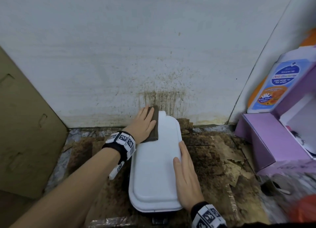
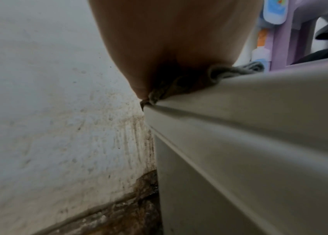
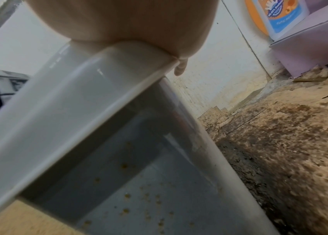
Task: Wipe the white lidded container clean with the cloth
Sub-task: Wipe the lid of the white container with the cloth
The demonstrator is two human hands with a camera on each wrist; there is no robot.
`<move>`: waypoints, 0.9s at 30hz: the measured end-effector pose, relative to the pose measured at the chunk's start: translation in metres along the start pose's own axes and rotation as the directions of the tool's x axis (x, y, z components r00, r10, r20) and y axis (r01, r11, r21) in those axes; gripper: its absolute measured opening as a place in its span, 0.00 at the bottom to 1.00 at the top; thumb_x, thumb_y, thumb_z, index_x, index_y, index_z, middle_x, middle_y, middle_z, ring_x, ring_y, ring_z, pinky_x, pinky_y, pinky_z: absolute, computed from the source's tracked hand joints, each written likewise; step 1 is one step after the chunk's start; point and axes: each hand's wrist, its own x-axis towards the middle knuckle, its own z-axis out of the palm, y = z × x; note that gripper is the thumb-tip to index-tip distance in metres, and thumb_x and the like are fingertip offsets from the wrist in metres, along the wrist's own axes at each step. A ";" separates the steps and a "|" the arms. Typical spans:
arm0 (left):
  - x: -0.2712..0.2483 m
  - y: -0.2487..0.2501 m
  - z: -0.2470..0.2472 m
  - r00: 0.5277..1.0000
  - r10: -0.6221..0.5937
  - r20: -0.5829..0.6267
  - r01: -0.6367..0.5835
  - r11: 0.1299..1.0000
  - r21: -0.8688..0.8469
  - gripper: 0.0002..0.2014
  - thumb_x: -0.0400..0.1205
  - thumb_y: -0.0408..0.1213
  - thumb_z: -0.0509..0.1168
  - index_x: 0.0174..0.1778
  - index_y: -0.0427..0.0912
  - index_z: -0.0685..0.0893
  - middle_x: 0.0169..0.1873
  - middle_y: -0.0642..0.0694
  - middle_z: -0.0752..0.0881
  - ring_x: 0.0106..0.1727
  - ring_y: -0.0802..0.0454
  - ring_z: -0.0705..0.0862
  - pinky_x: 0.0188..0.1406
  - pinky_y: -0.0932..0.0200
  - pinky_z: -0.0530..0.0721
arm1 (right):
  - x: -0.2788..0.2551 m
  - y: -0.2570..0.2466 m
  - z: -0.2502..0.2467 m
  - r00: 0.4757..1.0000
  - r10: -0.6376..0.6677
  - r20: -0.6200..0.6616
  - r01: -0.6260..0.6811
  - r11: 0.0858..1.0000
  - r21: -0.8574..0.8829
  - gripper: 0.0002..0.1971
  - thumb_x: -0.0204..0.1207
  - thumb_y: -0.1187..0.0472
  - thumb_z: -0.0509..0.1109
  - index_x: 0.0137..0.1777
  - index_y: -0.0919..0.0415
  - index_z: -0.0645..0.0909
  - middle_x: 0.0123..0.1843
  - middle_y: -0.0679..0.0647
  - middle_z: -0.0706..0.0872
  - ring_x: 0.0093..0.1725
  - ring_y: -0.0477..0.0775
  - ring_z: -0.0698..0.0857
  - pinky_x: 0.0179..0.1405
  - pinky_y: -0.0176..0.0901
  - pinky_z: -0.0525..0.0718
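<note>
The white lidded container (image 1: pixel 153 168) stands on a stained floor, its long lid running from near me toward the wall. A brown-grey cloth (image 1: pixel 153 125) lies on the lid's far left corner. My left hand (image 1: pixel 145 123) lies flat on the cloth with straight fingers and presses it onto the lid. The left wrist view shows the cloth (image 2: pixel 179 85) squeezed between palm and lid edge (image 2: pixel 239 114). My right hand (image 1: pixel 186 173) rests flat along the lid's right edge, fingers straight. In the right wrist view the container's side (image 3: pixel 139 174) carries small brown specks.
A dirty white wall (image 1: pixel 153 56) with brown streaks rises just behind the container. Brown cardboard (image 1: pixel 25 125) leans at the left. A purple box (image 1: pixel 266 142) and a labelled bottle (image 1: pixel 280 84) stand at the right. Torn, stained cardboard (image 1: pixel 222 159) covers the floor.
</note>
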 end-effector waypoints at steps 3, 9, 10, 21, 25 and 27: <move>-0.031 0.012 0.011 1.000 0.010 -0.008 -0.009 1.000 0.011 0.30 0.93 0.46 0.41 0.87 0.38 0.38 0.86 0.40 0.32 0.86 0.43 0.30 0.87 0.44 0.39 | 0.000 -0.001 0.000 1.000 0.004 -0.009 -0.004 1.000 0.004 0.36 0.81 0.29 0.43 0.88 0.34 0.43 0.86 0.23 0.46 0.85 0.26 0.46 0.88 0.44 0.51; -0.094 0.030 0.037 0.997 0.053 -0.053 -0.046 0.991 0.125 0.38 0.84 0.59 0.22 0.87 0.39 0.38 0.85 0.40 0.31 0.83 0.44 0.23 0.85 0.44 0.34 | -0.002 0.000 0.001 1.000 -0.005 -0.020 0.005 1.000 0.011 0.35 0.81 0.30 0.44 0.87 0.34 0.45 0.87 0.24 0.47 0.84 0.26 0.47 0.87 0.40 0.51; -0.099 0.032 0.040 0.996 0.056 -0.064 -0.047 0.990 0.134 0.38 0.85 0.59 0.23 0.87 0.39 0.38 0.85 0.39 0.32 0.84 0.44 0.24 0.85 0.43 0.34 | -0.002 0.000 0.001 1.000 -0.006 -0.022 0.006 1.000 0.017 0.35 0.81 0.30 0.44 0.87 0.34 0.45 0.87 0.24 0.48 0.84 0.25 0.47 0.86 0.39 0.51; -0.035 0.023 0.015 0.998 0.040 0.053 -0.048 0.987 0.155 0.35 0.89 0.57 0.34 0.88 0.40 0.39 0.87 0.39 0.37 0.88 0.43 0.35 0.87 0.45 0.39 | 0.000 -0.001 -0.001 1.000 0.011 -0.002 -0.011 0.999 0.039 0.34 0.82 0.31 0.44 0.87 0.33 0.44 0.87 0.24 0.46 0.84 0.25 0.46 0.84 0.36 0.49; 0.013 0.022 0.000 0.999 0.016 0.044 -0.021 0.993 0.112 0.32 0.92 0.51 0.44 0.88 0.41 0.42 0.88 0.40 0.41 0.88 0.44 0.39 0.86 0.47 0.41 | 0.001 0.000 0.000 1.000 0.011 -0.009 -0.011 0.999 0.038 0.36 0.79 0.27 0.42 0.87 0.33 0.44 0.87 0.23 0.46 0.84 0.25 0.46 0.84 0.36 0.48; 0.031 0.023 -0.002 0.999 0.005 0.038 -0.008 0.995 0.100 0.31 0.92 0.51 0.44 0.88 0.42 0.44 0.88 0.39 0.44 0.89 0.43 0.42 0.87 0.45 0.44 | 0.001 0.000 0.000 1.000 0.010 -0.013 -0.009 0.999 0.044 0.36 0.80 0.28 0.42 0.87 0.33 0.45 0.86 0.23 0.46 0.84 0.24 0.46 0.84 0.36 0.48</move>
